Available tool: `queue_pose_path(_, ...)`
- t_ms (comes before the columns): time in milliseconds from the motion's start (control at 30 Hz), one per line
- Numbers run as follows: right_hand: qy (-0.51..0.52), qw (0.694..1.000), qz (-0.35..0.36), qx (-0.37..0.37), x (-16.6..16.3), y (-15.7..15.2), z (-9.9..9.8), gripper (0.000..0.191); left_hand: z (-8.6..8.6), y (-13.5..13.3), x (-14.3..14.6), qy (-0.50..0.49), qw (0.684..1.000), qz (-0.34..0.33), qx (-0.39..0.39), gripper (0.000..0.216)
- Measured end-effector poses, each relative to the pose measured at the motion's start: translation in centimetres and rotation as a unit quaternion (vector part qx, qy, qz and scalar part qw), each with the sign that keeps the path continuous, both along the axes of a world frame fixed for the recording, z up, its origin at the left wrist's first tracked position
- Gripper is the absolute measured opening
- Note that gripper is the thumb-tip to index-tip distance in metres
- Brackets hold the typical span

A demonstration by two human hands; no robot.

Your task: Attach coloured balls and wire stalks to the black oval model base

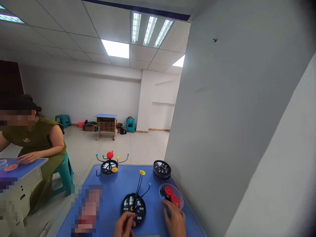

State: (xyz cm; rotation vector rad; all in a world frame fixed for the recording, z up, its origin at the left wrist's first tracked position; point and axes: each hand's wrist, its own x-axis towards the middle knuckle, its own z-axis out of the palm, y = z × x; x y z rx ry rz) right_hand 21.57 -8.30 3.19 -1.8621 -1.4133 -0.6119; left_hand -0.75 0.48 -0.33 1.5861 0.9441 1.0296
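Note:
On the blue table (113, 194) in front of me lies a black round base (133, 209) with a few thin black rods rising from it, tipped with small yellow and blue balls. My left hand (124, 226) rests on the base's near edge, fingers curled; what it grips is hidden. My right hand (175, 219) lies flat at the near rim of a clear bowl (172, 196) holding red half-spheres and small parts, its fingertips touching the bowl.
A finished planet model (109, 163) with a red ball stands at the table's far left. A second black base (162, 169) sits far right, by the grey wall. A seated person (34, 144) works at another table on the left.

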Motion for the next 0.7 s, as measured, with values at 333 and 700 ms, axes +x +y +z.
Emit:
queue_pose_path(333,0.049,0.984,0.168,0.027,-7.0,4.3,1.3,0.039,3.5,4.6,0.7,0.107,0.987,0.012,0.117,0.02)
queue_pose_path(700,-0.05,0.984,0.172,-0.02,-7.9,6.9,3.3,0.03,3.2,4.7,0.9,0.163,0.976,-0.006,0.142,0.015)
